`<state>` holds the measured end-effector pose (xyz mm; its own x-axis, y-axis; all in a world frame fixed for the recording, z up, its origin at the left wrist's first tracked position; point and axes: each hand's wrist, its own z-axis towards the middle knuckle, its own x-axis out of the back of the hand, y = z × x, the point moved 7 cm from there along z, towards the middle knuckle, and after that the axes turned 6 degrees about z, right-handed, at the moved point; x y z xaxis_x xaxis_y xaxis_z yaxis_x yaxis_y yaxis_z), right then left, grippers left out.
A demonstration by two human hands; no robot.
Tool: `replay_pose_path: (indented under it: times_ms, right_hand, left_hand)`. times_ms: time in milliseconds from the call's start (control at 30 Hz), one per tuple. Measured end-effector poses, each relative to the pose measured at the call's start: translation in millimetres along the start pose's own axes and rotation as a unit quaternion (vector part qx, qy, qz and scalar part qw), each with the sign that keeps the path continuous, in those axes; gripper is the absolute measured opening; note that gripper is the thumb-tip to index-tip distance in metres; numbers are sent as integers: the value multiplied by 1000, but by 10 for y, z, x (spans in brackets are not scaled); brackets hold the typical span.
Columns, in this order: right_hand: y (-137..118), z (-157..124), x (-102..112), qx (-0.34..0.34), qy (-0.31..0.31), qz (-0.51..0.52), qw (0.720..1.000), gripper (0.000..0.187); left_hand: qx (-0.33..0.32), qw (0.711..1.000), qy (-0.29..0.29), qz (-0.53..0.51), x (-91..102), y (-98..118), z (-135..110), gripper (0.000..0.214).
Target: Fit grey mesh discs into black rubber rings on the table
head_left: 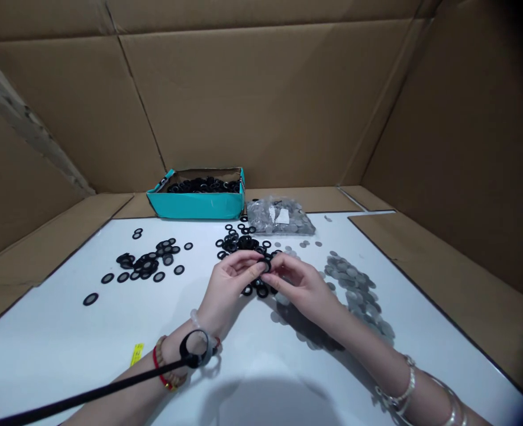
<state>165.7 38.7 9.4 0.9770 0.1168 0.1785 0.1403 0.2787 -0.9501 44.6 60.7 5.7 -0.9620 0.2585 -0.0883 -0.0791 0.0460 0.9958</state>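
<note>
Within brown cardboard walls [261, 106], a white tabletop [66, 343], glossy; small flat pieces probably skate on it.

Far edge: turquoise box [197, 206], open-topped, well filled with black rings. Right of centre, a long spread of loose grey discs [354, 281], overlapping, thin and coin-like. Left of centre, a scattered cluster of black rings with grey centres [146, 265]. Middle, partly behind my fingers, a heap of loose black rings [244, 244]. Just right of the box, a clear plastic bag [279, 218] of grey discs, white label on top.

Left hand [235, 278] and right hand [303, 284] meet over the near part of the heap. Both pinch one black ring [265, 265] at its rim, thumbs and fingertips closed on opposite sides. Grey shows in its opening; whether a disc sits fully home, I can't tell.

Handling, my judgement: ring very light, probably rubbery or soft plastic, a little give, hard to break. Disc likely stiffer, slicker, apt to slide off a fingertip. Best hold: outer rim, pinched from two sides, centre left uncovered, pressure gentle so the ring stays round.
</note>
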Motion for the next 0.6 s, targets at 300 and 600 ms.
replay_pose_path:
  times_ms: [300, 600]
  right_hand:
    - [-38, -25, -41, -9, -92, -88, 992, 17]
    - [-73, -40, -94, 23, -133, -146, 980, 27]
  left_hand:
    - [-88, 979, -104, 151, -38, 175, 15, 24]
    - [-41, 974, -167, 148, -93, 91, 27, 14]
